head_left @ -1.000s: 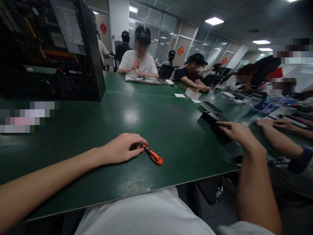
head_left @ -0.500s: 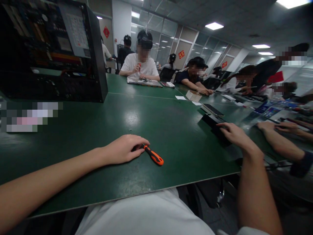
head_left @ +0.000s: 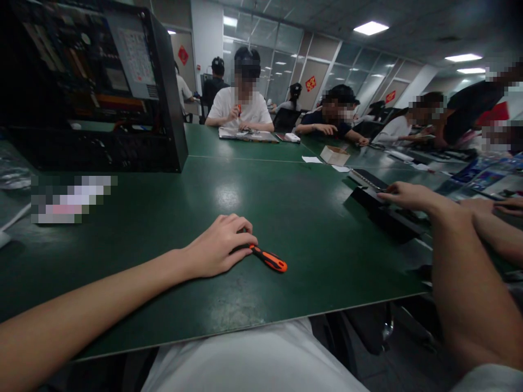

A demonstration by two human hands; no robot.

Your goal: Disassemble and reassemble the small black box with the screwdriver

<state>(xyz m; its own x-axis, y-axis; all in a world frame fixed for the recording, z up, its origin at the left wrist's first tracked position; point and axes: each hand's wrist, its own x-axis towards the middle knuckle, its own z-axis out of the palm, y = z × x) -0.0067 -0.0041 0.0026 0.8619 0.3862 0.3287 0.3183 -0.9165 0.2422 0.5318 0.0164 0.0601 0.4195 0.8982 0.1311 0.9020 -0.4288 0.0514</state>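
Screwdriver (head_left: 271, 260), orange-and-black-handled, lies slantwise on the green desk (head_left: 310, 218), its far end hidden; a black object (head_left: 392, 222), form unclear, lies farther right.

Over my remote feed I see a dim room lit by rectangular ceiling lights (head_left: 371, 28). Pale glare patches the green tabletop (head_left: 310, 212); the open computer tower (head_left: 98, 103) sinks into shadow. Edges stretch, and far right, probable plastic bottles (head_left: 474, 171) blur.

There is one screwdriver (head_left: 271, 259) at the left hand (head_left: 223, 246), one computer case (head_left: 173, 103), one box (head_left: 335, 158), two paper slips (head_left: 311, 160) by it, three red diamond signs (head_left: 311, 84)
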